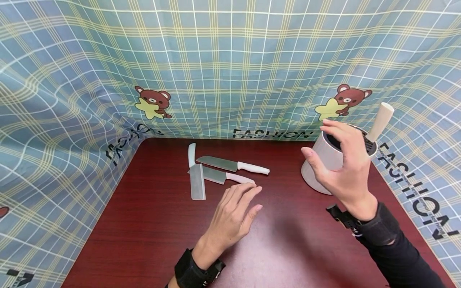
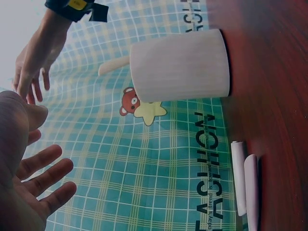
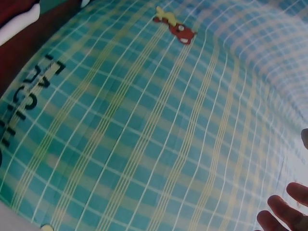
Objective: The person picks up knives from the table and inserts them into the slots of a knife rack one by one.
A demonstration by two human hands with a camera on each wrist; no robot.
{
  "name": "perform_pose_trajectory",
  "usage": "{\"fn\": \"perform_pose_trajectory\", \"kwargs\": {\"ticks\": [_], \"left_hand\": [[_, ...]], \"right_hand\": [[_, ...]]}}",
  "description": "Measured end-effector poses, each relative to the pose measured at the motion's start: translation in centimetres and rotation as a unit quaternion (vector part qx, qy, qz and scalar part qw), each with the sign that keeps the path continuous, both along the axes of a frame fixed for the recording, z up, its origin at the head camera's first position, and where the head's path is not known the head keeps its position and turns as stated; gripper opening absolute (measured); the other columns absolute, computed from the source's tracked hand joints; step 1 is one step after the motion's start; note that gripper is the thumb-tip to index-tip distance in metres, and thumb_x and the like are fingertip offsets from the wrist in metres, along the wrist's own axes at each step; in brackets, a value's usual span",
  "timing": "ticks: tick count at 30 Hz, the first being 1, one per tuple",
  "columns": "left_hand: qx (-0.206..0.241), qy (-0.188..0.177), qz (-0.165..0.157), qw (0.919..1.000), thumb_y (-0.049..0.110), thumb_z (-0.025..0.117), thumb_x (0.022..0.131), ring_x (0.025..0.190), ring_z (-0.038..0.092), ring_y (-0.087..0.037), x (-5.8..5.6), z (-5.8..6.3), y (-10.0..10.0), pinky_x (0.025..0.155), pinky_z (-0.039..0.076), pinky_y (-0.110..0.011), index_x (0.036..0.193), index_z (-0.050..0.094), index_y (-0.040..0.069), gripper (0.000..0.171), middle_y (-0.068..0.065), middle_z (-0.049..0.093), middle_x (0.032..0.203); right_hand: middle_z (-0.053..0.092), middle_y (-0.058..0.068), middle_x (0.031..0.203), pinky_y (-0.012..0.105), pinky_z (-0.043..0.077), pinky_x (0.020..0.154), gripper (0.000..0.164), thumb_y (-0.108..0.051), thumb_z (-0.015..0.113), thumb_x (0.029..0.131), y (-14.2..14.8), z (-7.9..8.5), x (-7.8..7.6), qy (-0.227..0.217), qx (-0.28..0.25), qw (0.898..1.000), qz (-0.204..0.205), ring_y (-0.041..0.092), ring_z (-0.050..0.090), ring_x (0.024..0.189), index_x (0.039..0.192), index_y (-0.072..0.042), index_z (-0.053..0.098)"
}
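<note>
My left hand [image 1: 230,216] hovers over the table with relaxed fingers, holding nothing; its fingertips are close to the pink handle of a kitchen knife [image 1: 214,175]. A white-handled kitchen knife [image 1: 221,163] lies just behind that one. At their left, a cleaver [image 1: 197,182] with a pale blue handle lies across the pink-handled knife's blade end. Raised in front of a whitish round knife block [image 1: 315,176], my right hand [image 1: 345,168] has thumb and fingers spread around nothing. One knife stands in the block, only its beige handle [image 1: 381,120] showing; the right hand hides part of the rim.
The dark red table [image 1: 144,224] is enclosed at the back and both sides by a plaid cloth [image 1: 230,80] with printed bears and lettering. The block stands near the table's back right edge, close to the cloth.
</note>
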State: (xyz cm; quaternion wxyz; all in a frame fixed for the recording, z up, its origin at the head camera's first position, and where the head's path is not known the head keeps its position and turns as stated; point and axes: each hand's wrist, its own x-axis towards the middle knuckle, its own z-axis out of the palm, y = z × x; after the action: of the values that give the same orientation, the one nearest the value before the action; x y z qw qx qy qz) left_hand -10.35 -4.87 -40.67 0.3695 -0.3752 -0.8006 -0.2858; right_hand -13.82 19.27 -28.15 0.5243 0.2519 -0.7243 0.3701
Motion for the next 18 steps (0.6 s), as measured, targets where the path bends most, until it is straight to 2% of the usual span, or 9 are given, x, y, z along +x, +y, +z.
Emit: {"fn": "perform_pose_trajectory", "kwargs": {"ticks": [8,18], "left_hand": [[-0.001,-0.003,0.001,1.0000,0.023,0.065,0.098,0.117,0.060,-0.021,0.0,0.1,0.0,0.094,0.049,-0.033,0.135,0.060,0.007,0.041,-0.009,0.062,0.129],[-0.002,0.000,0.004,1.0000,0.025,0.060,0.101,0.116,0.060,-0.022,-0.1,0.1,0.0,0.094,0.049,-0.034,0.135,0.060,0.007,0.038,-0.009,0.062,0.129]], "right_hand": [[0.068,0.030,0.115,0.031,0.042,0.110,0.060,-0.046,0.073,0.091,-1.7,-1.4,0.5,0.007,0.025,0.999,0.041,0.045,0.060,0.110,0.111,0.010,0.068],[0.069,0.029,0.118,0.030,0.042,0.110,0.055,-0.040,0.072,0.093,-3.5,-3.5,1.0,0.014,0.079,0.993,0.086,0.044,0.061,0.110,0.113,0.011,0.067]]}}
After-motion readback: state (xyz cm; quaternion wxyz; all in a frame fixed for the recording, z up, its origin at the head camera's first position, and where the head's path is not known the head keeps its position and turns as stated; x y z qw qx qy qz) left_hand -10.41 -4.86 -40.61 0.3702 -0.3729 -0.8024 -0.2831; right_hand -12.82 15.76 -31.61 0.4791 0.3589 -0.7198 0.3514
